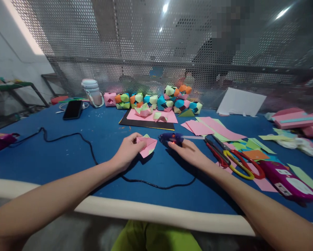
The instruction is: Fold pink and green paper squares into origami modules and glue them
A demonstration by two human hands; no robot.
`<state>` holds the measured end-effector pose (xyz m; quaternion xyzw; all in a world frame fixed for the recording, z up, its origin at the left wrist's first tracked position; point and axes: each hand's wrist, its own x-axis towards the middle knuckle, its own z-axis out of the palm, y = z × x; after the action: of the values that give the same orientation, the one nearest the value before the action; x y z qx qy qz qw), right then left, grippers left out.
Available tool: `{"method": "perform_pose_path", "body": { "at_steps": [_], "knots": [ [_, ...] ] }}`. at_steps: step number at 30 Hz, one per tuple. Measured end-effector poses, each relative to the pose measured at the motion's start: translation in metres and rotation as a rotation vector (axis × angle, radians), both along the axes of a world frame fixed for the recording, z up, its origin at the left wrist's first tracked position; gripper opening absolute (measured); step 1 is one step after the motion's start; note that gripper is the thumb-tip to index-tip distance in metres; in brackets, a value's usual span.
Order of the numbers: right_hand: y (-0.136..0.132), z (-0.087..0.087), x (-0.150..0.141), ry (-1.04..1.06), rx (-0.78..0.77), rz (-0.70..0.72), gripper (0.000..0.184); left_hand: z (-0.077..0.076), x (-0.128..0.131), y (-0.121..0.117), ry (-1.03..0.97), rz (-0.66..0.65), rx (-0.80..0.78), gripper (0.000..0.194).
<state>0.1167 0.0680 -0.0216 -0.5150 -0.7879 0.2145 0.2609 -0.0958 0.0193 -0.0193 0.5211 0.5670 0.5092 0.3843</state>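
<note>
Paper (148, 148), pink, folded: over the worktop (54, 157), pinched in your left grip (128, 149); likely light, easily creased; take folded edges. Glue gun (168, 137): your right grip (189, 151) curled around it.

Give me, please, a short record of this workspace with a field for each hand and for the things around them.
Left hand: holds a folded pink and pale green paper piece
Right hand: holds a blue glue gun, pointed toward the paper piece
Surface: blue tabletop
Beyond the hands: black board bearing a pink sheet; behind it, multicoloured folded-paper shapes, some stacked
Right side: scissors beside paper scraps
Far left: black phone; lidded bottle
</note>
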Motion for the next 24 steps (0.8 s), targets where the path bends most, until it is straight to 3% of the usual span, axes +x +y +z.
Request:
{"method": "perform_pose_path", "body": {
  "at_steps": [5, 10, 11, 14, 16, 18, 24],
  "knots": [
    [-0.001, 0.009, 0.009, -0.325, 0.07, 0.014, 0.044, 0.001, 0.002, -0.003, -0.044, -0.041, -0.042, 0.014],
    [-0.02, 0.039, 0.026, -0.601, 0.161, -0.008, 0.04, 0.002, 0.005, -0.007, -0.113, -0.069, -0.059, 0.014],
    [-0.027, 0.045, 0.026, -0.598, 0.15, 0.042, 0.039, 0.003, 0.006, -0.009, -0.116, -0.073, -0.062, 0.013],
    [-0.047, 0.056, 0.017, -0.359, 0.016, 0.329, 0.035, 0.007, 0.011, -0.015, -0.122, -0.1, -0.082, 0.012],
    [-0.055, 0.054, 0.003, -0.117, 0.007, 0.276, 0.027, 0.009, 0.015, -0.019, -0.147, -0.134, -0.099, 0.013],
    [-0.057, 0.044, -0.01, 0.041, 0.111, 0.159, 0.019, 0.01, 0.019, -0.023, -0.153, -0.168, -0.108, 0.014],
    [-0.052, 0.022, -0.025, 0.3, -0.021, 0.22, 0.01, 0.008, 0.023, -0.028, -0.087, -0.244, -0.112, 0.014]
  ]
}}
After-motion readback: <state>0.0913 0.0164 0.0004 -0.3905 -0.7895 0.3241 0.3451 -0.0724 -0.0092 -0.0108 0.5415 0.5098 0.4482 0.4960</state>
